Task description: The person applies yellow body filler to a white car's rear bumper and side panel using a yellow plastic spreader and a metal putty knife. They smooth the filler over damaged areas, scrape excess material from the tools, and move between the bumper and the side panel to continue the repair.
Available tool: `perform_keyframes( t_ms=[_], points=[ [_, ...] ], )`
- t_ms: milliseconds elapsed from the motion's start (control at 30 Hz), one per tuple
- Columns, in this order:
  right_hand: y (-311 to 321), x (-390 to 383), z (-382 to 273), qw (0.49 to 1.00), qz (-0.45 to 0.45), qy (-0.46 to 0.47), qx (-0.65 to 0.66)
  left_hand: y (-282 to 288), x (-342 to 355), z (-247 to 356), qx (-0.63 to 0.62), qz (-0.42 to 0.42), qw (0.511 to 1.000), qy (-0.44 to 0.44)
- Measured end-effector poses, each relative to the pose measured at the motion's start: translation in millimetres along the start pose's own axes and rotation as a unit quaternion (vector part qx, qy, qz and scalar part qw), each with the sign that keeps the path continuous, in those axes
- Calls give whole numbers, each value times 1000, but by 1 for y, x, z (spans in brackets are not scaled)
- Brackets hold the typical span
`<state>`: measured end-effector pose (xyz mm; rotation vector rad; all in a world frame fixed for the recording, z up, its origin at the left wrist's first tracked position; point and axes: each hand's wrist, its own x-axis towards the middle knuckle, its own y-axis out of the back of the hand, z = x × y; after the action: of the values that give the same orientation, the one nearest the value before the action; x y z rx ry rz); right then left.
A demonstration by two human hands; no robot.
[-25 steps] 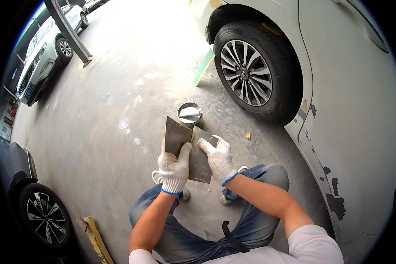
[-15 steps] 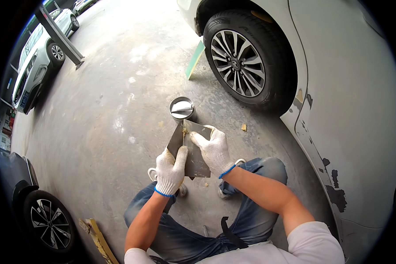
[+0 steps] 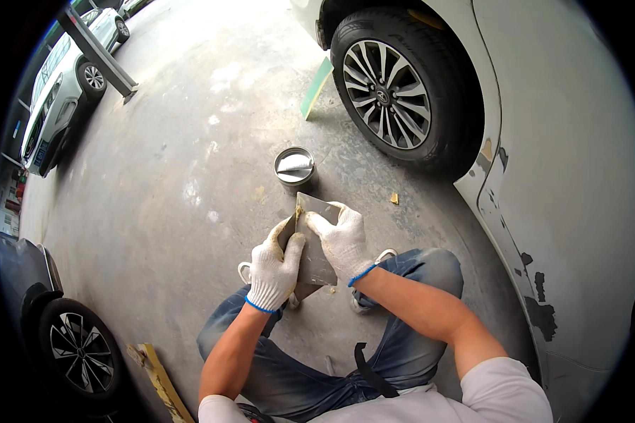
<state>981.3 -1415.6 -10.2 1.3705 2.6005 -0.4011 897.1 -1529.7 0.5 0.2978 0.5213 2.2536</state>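
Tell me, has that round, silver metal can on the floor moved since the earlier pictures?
No. The round, silver metal can keeps its place below and left of the black-tyred, silver-spoked wheel at upper right; only the camera's view shifted.

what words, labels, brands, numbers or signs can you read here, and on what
Plate on the far white car: too small and blurred to read.
Tyre: sidewall lettering, too faint to read.
Hub: an emblem, no readable words.
Blades and tin: no lettering visible.
Elsewhere: nothing readable.
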Motion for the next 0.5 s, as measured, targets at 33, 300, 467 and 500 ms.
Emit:
perform_keyframes(
  t_ms=[33, 300, 467, 500],
  points=[
    [5, 2, 0, 1000, -18, 15, -14, 2, -1, 1, -3, -28, 999, 15],
    [31, 42, -47, 974, 141, 172, 44, 23, 11, 26, 57, -61, 996, 38],
    [11, 17, -20, 960, 170, 204, 87, -4, 20, 13, -291, 69, 938, 175],
    [-1, -3, -26, 965, 156, 200, 75, -9, 21, 4, -284, 93, 936, 187]
  ],
)
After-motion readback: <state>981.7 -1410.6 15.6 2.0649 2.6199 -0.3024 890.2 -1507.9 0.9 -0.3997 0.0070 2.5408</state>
